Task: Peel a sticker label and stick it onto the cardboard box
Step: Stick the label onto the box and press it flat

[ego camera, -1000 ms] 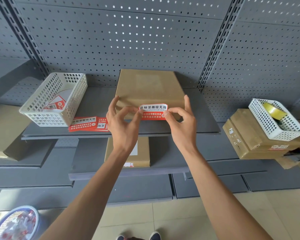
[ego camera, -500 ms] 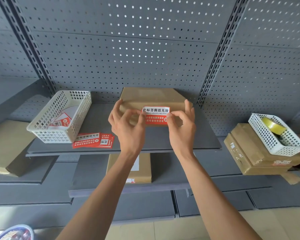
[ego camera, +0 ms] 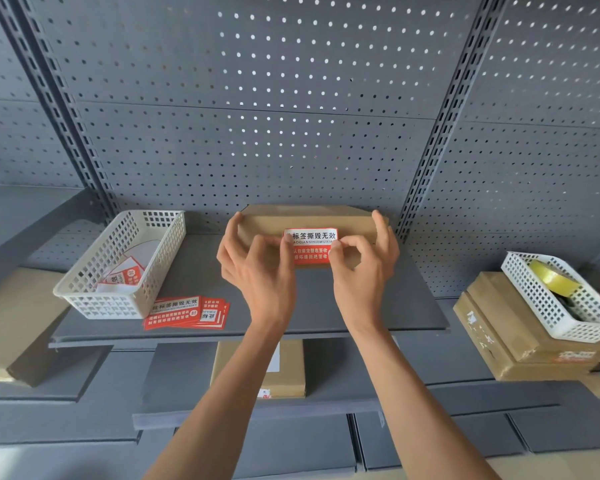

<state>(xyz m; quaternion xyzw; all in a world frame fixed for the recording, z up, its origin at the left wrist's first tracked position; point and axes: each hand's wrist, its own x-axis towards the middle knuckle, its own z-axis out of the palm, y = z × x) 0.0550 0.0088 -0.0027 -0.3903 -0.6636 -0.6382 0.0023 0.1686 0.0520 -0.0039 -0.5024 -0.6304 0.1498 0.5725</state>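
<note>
Cardboard box sits flat on the grey shelf, against the pegboard. We see the red-and-white sticker label on its front face. Left hand pinches the label's left edge, right hand its right edge. Spare stickers lie beside a white basket.

The sticker label's two side edges are covered by fingertips; the cardboard box below it is partly hidden, and the label's lower print is blurred
</note>
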